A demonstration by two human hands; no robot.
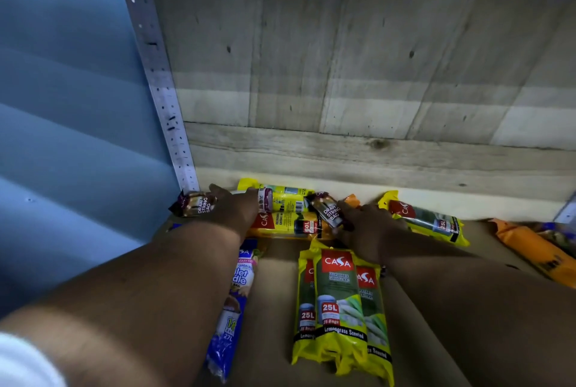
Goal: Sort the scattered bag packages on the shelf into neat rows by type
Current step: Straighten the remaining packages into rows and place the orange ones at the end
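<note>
Drawstring bag packages (328, 211) lie under both outstretched hands, left (232, 209), right (369, 224).

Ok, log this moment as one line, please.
left hand: on draw-string pack | right hand: gripping second draw-string pack | 25L yellow packs: grouped in front | sorting: unfinished

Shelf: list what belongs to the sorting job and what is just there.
Job: draw string packs, yellow 25L packs, yellow 50L pack, blue pack, orange pack, left hand, right hand.

Just there: wooden back wall, metal post.
</note>
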